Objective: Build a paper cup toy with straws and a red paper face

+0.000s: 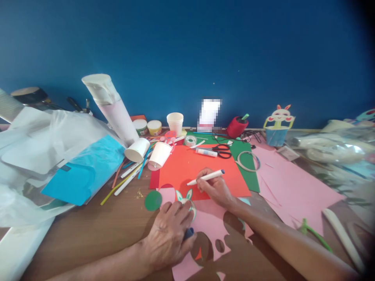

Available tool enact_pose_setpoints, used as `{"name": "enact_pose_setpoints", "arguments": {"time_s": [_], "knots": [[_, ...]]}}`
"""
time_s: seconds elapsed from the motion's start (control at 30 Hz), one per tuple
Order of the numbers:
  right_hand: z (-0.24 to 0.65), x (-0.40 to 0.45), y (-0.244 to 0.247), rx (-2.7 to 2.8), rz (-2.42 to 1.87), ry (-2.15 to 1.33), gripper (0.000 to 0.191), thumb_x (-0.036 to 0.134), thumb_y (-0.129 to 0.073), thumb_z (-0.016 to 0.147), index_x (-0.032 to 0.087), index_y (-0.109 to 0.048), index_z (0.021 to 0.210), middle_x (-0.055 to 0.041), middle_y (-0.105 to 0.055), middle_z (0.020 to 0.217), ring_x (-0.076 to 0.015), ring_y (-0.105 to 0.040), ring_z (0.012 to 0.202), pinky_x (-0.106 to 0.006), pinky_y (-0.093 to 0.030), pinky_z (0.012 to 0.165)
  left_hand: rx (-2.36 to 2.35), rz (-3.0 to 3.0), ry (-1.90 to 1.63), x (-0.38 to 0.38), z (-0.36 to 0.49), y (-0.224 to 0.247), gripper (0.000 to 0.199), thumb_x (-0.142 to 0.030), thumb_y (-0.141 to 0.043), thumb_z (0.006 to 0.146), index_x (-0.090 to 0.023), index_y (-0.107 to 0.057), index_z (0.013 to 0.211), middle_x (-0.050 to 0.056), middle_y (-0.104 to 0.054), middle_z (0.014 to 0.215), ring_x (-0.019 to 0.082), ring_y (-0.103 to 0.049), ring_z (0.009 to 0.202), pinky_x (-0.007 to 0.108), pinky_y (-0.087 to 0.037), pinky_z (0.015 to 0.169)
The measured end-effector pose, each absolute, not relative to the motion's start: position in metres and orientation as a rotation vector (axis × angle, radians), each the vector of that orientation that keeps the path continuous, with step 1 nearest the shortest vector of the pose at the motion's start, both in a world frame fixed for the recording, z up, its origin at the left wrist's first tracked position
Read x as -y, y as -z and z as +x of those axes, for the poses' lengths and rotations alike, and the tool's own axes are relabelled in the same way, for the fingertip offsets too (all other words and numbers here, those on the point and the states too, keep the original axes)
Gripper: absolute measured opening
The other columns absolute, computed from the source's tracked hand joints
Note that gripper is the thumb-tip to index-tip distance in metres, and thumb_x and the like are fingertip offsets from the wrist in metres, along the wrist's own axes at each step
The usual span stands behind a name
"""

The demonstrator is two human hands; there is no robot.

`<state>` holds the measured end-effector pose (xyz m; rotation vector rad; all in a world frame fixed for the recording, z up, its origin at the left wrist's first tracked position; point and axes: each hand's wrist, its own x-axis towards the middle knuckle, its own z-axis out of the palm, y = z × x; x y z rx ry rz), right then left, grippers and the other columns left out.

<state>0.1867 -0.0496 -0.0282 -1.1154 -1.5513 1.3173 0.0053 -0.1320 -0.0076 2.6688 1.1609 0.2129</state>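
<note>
In my right hand (215, 188) is a white marker (206, 177), its tip pointing left over the orange paper (181, 164). My left hand (171, 230) lies over a bunny-shaped paper cutout (189, 197) with green-lined ears, and partly hides it. A dark blue cap (189, 233) shows by the left thumb and index finger. Under and beside the hands is pink paper (205, 218) with round holes cut out. A green paper circle (153, 200) sits left of the cutout. Scissors (222, 148) and a glue stick (206, 152) lie on the orange paper.
Paper cups (160, 155), straws and tape (190, 140) stand or lie behind. At left are plastic bags with blue paper (84, 171) and a tall roll (117, 113). Pink sheets (293, 183), a bunny cup (277, 134) and clear plastic packs (331, 144) are at right.
</note>
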Motion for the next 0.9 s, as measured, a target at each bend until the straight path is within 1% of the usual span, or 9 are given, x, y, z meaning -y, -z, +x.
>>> {"name": "enact_pose_setpoints", "arguments": {"time_s": [0.1, 0.17, 0.3, 0.43, 0.57, 0.73, 0.9], "knots": [[0.1823, 0.0496, 0.0285, 1.550, -1.050, -1.431, 0.012, 0.029, -0.050, 0.080, 0.018, -0.048, 0.086, 0.0012, -0.053, 0.066, -0.0102, -0.052, 0.060, -0.022, -0.043, 0.057, -1.168, 2.669, -0.222, 0.1328, 0.0054, 0.0086, 0.038, -0.038, -0.032, 0.085, -0.019, -0.047, 0.115, 0.005, -0.043, 0.128, 0.025, -0.041, 0.098, 0.042, -0.034, 0.080], [0.1805, 0.0499, 0.0278, 1.579, -1.041, -1.491, 0.012, 0.029, -0.048, 0.081, 0.018, -0.048, 0.086, 0.0010, -0.055, 0.066, -0.0106, -0.054, 0.061, -0.023, -0.044, 0.058, -1.173, 2.669, -0.234, 0.1333, 0.0053, 0.0091, 0.039, -0.038, -0.033, 0.085, -0.019, -0.046, 0.116, 0.005, -0.042, 0.128, 0.025, -0.041, 0.099, 0.042, -0.034, 0.080], [0.1805, 0.0508, 0.0244, 1.676, -1.073, -1.502, 0.013, 0.029, -0.045, 0.083, 0.017, -0.049, 0.078, 0.0008, -0.055, 0.063, -0.0098, -0.053, 0.057, -0.021, -0.043, 0.055, -1.182, 2.647, -0.234, 0.1336, 0.0057, 0.0085, 0.039, -0.038, -0.033, 0.085, -0.019, -0.046, 0.117, 0.006, -0.044, 0.125, 0.025, -0.041, 0.099, 0.042, -0.034, 0.081], [0.1821, 0.0513, 0.0224, 1.781, -1.116, -1.362, 0.015, 0.025, -0.046, 0.081, 0.016, -0.051, 0.070, 0.0028, -0.049, 0.058, -0.0070, -0.044, 0.049, -0.018, -0.035, 0.046, -1.194, 2.638, -0.230, 0.1334, 0.0064, 0.0067, 0.038, -0.038, -0.035, 0.084, -0.020, -0.047, 0.114, 0.006, -0.045, 0.122, 0.025, -0.041, 0.098, 0.042, -0.034, 0.080], [0.1822, 0.0511, 0.0235, 1.807, -1.145, -1.293, 0.015, 0.023, -0.047, 0.079, 0.016, -0.050, 0.067, 0.0037, -0.044, 0.057, -0.0059, -0.040, 0.047, -0.018, -0.031, 0.044, -1.187, 2.673, -0.244, 0.1335, 0.0065, 0.0065, 0.037, -0.038, -0.035, 0.084, -0.019, -0.049, 0.113, 0.007, -0.046, 0.121, 0.025, -0.042, 0.095, 0.041, -0.034, 0.079], [0.1812, 0.0513, 0.0252, 1.818, -1.123, -1.276, 0.012, 0.021, -0.047, 0.078, 0.016, -0.050, 0.067, 0.0041, -0.043, 0.057, -0.0055, -0.038, 0.048, -0.017, -0.030, 0.044, -1.197, 2.695, -0.255, 0.1340, 0.0062, 0.0078, 0.037, -0.038, -0.036, 0.084, -0.019, -0.049, 0.113, 0.006, -0.047, 0.121, 0.025, -0.041, 0.097, 0.042, -0.034, 0.079], [0.1793, 0.0519, 0.0250, 1.837, -1.094, -1.254, 0.011, 0.021, -0.047, 0.077, 0.016, -0.052, 0.068, 0.0020, -0.048, 0.061, -0.0071, -0.042, 0.051, -0.018, -0.034, 0.047, -1.196, 2.701, -0.272, 0.1334, 0.0066, 0.0065, 0.037, -0.038, -0.038, 0.083, -0.019, -0.049, 0.113, 0.008, -0.048, 0.119, 0.025, -0.042, 0.097, 0.041, -0.034, 0.079]]}}
